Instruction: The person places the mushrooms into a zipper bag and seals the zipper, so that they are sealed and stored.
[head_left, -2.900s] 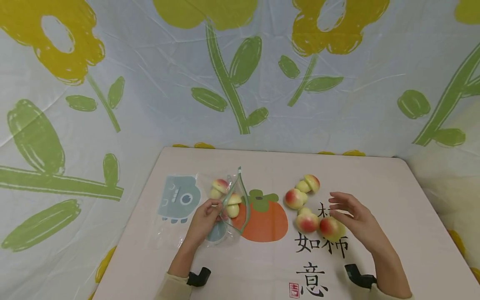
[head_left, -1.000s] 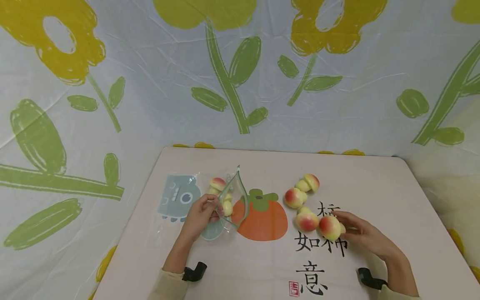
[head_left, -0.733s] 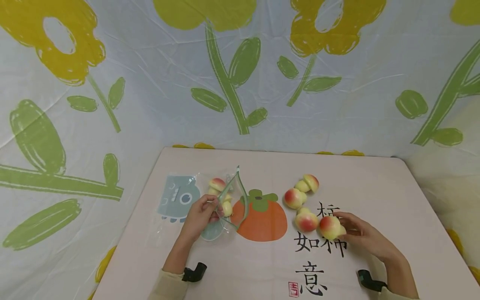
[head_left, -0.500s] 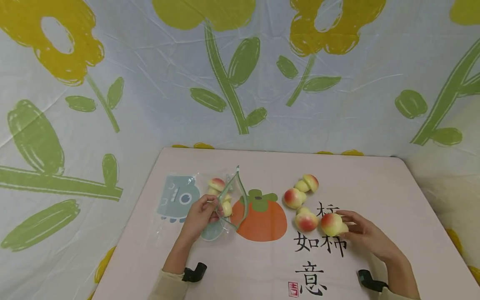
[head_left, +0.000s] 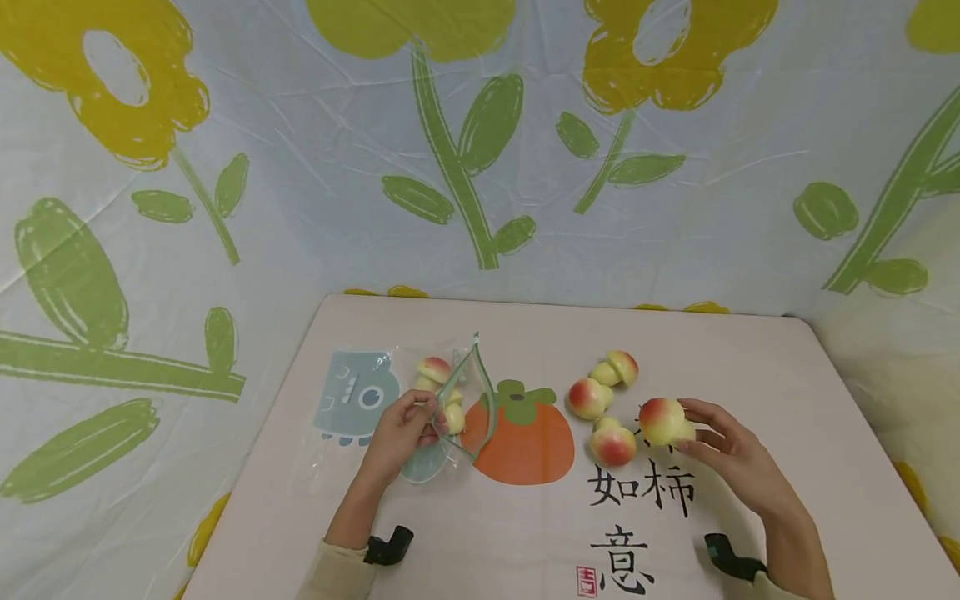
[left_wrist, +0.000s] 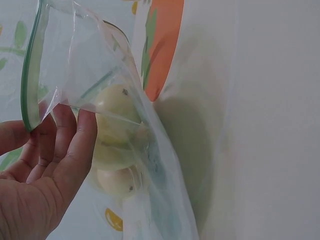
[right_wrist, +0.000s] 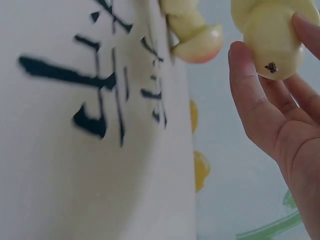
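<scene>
My left hand [head_left: 401, 429] pinches the green-edged rim of a clear zip bag [left_wrist: 75, 55], whose mouth gapes toward the right. Inside the bag lie toy mushrooms [left_wrist: 117, 125], pale yellow with red-tinged caps, partly hidden by my fingers and the plastic's glare. My right hand [head_left: 731, 450] grips another toy mushroom [head_left: 662, 421] by its stem between thumb and fingers, the red-and-yellow cap pointing left. In the right wrist view the dark-marked stem end [right_wrist: 272, 55] faces the camera. Three more mushrooms rest left of that hand, the nearest one [head_left: 613, 443] with its red cap toward me.
The other two loose mushrooms, one in the middle [head_left: 588, 397] and one at the back [head_left: 617, 367], lie close together. The pale table mat [head_left: 487, 542] bears a printed orange persimmon [head_left: 525, 450] and black characters. A flower-patterned cloth [head_left: 300, 208] hangs behind the table.
My right hand has come down to the nearest right mushroom, taken hold of its stem and raised it slightly off its spot. The left hand has shifted slightly left with the bag rim.
</scene>
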